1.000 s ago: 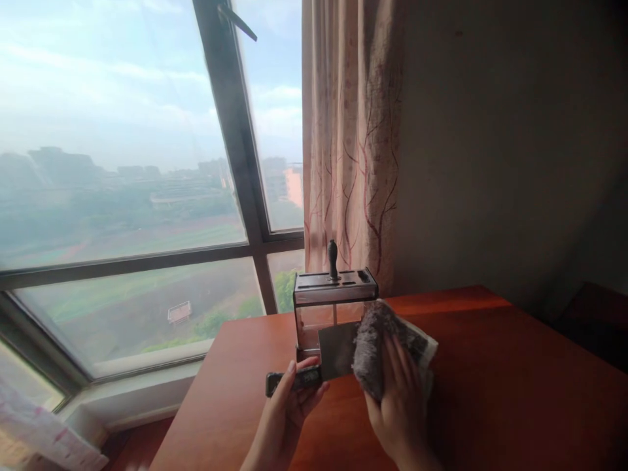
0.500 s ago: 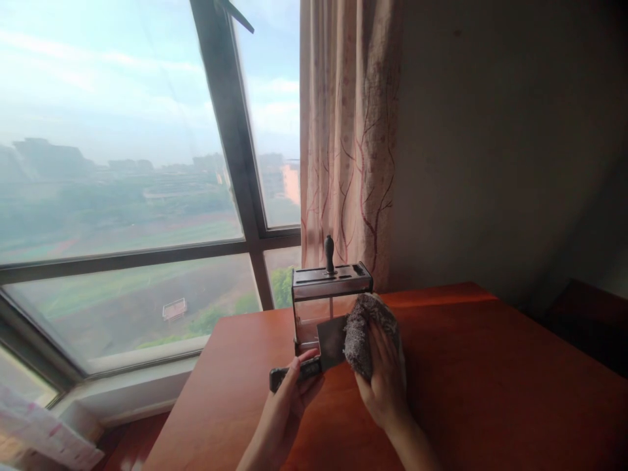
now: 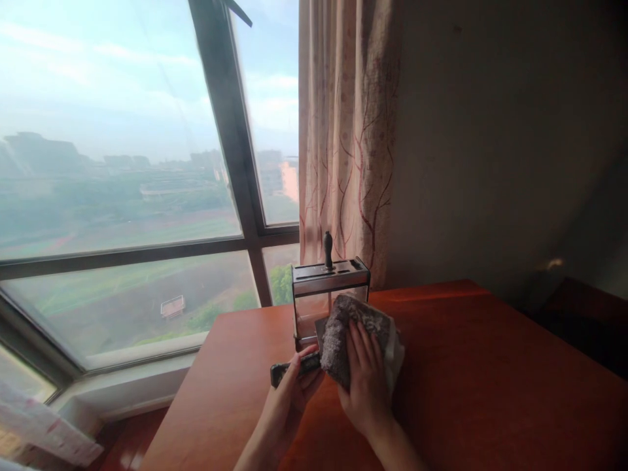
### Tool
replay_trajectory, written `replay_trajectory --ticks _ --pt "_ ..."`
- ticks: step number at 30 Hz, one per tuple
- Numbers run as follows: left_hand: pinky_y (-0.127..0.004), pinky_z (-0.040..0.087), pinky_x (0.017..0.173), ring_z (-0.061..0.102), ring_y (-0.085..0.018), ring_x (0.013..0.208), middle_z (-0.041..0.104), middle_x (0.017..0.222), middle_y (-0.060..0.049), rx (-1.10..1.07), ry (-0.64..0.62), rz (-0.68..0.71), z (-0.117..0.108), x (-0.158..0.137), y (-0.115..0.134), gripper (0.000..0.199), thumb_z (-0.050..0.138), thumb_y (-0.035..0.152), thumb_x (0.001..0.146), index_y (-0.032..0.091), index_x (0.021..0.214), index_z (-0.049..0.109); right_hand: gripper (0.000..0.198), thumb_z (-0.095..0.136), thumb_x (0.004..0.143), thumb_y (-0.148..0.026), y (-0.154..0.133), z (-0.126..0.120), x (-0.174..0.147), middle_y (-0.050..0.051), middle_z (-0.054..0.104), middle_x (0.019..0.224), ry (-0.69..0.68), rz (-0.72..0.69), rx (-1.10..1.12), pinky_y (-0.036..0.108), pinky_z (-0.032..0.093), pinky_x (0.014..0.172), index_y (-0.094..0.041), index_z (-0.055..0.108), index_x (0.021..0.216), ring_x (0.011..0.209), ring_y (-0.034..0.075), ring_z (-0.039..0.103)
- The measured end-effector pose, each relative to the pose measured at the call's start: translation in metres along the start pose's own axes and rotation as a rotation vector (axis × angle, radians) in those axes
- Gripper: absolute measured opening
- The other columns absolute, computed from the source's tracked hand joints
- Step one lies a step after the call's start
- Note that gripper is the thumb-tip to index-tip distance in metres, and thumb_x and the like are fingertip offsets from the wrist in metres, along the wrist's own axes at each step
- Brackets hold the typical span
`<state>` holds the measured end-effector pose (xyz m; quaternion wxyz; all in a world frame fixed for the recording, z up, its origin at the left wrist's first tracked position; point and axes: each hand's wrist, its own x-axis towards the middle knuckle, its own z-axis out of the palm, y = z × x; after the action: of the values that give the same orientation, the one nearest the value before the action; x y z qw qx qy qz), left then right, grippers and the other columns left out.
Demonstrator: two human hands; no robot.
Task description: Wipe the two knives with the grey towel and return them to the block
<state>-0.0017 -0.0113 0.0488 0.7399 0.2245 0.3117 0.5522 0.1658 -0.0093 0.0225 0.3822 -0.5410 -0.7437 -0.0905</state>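
While holding a black-handled cleaver (image 3: pixel 309 363) in a curled left grip (image 3: pixel 293 387) at the view's six o'clock, pressing a grey cloth (image 3: pixel 337 341) over its blade (image 3: pixel 320 332) with a half-closed right grip (image 3: pixel 366 378).

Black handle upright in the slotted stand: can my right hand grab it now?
Probably not freely: the right hand holds the gray cloth against the blade. Nothing visibly blocks the upright handle above the slotted stand.

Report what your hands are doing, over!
Left hand gripping black oblong handle. Right hand holding fuzzy grey cloth over flat metal blade. Clear-sided, metal-topped box behind.
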Motion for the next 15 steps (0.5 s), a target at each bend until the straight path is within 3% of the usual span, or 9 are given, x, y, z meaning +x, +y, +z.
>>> replay_trajectory --ticks 7,11,15 --pt "-0.035 0.045 0.103 0.062 -0.027 0.115 0.075 0.106 -0.013 0.01 0.079 -0.075 0.0 -0.006 0.003 0.034 0.067 0.033 0.083 0.011 0.11 0.07 0.082 0.055 0.078 -0.034 -0.034 -0.009 -0.009 0.011 0.024 0.157 -0.096 -0.191 0.102 0.054 0.017 0.115 -0.013 0.022 0.151 0.143 0.035 0.022" --pt "-0.037 0.045 0.102 0.063 -0.027 0.112 0.074 0.11 -0.011 0.009 -0.02 -0.041 0.004 -0.009 0.002 0.033 0.067 0.033 0.084 0.015 0.112 0.07 0.082 0.055 0.077 -0.035 -0.023 -0.016 -0.001 0.01 0.026 0.157 -0.103 -0.19 0.096 0.053 0.017 0.115 -0.014 0.024 0.15 0.143 0.035 0.022" --pt "-0.04 0.043 0.105 0.067 -0.027 0.105 0.073 0.113 -0.013 -0.005 -0.131 -0.005 0.001 -0.006 0.002 0.034 0.066 0.034 0.084 0.014 0.11 0.071 0.079 0.054 0.081 -0.037 0.0 -0.019 0.007 0.013 0.028 0.155 0.003 -0.09 0.025 0.055 0.019 0.113 -0.013 0.023 0.15 0.142 0.035 0.022"
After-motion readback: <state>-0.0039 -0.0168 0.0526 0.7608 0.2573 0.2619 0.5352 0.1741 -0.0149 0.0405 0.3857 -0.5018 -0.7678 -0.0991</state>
